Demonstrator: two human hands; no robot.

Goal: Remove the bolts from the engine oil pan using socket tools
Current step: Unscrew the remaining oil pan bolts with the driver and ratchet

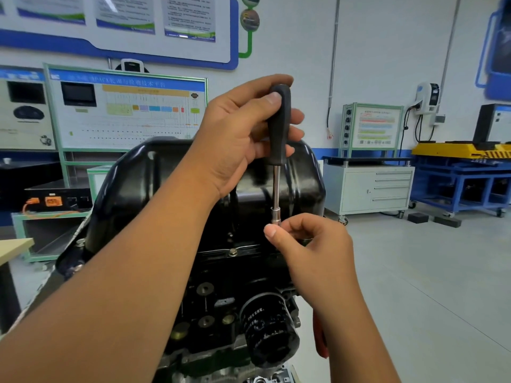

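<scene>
While the socket driver (278,150) stands upright over the pan flange, its black handle is wrapped by the left hand (243,134), thumb up near the cap. Chrome shaft drops to the socket at about 6 o'clock from the handle; the right hand (307,244) pinches around the socket's lower end, fingers curled, hiding the bolt beneath, so whether the socket is seated cannot be told.

Handling judgement: driver is rigid steel, light, with a grippy handle; best held at the handle for torque and steadied low at the socket. Bolts are likely small, hard and possibly oily, so easy to drop once free.

One flange bolt (233,252) shows at 9 o'clock from the right hand, still in place. Oil pan (132,194) is glossy black pressed metal, mounted open side down on the engine; contents not visible. Oil filter (269,333) sits at 6 o'clock, below. White drawer cabinet (370,189) stands at 3 o'clock, drawers closed.
</scene>
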